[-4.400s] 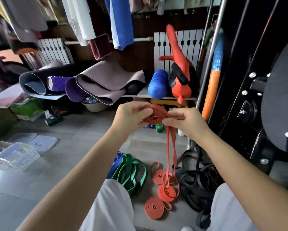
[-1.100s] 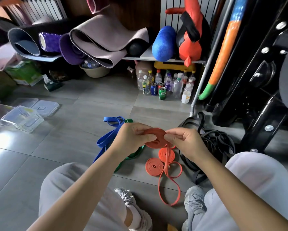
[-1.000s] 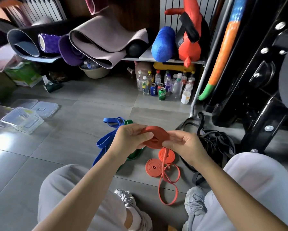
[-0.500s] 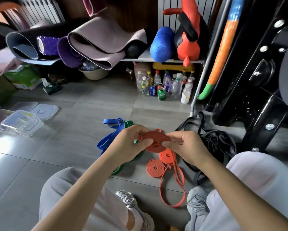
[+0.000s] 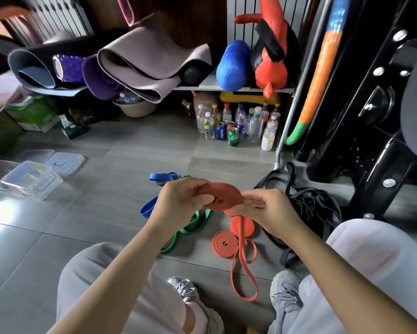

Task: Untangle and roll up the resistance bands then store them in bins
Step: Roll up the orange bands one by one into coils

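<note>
An orange resistance band, wound into a flat coil (image 5: 223, 196), is held between both hands above the floor. My left hand (image 5: 181, 203) grips its left side, thumb on top. My right hand (image 5: 266, 210) pinches its right edge. The band's loose tail (image 5: 242, 268) hangs down to the floor in a long loop. Two finished orange rolls (image 5: 224, 244) (image 5: 247, 229) lie on the tiles below. A blue band (image 5: 152, 206) and a green band (image 5: 190, 227) lie tangled at the left, and a heap of black bands (image 5: 308, 210) at the right.
Clear plastic bins and lids (image 5: 32, 179) stand on the floor at the left. Bottles and cans (image 5: 236, 126) crowd under a shelf with rolled mats (image 5: 135, 66). A black machine frame (image 5: 376, 131) fills the right. My knees and shoes (image 5: 193, 300) are at the bottom.
The coil has grown and the hanging tail has shortened since the oldest frame, when I held it higher. Over the last second both hands kept turning the coil; the tail loop shifted on the floor.
</note>
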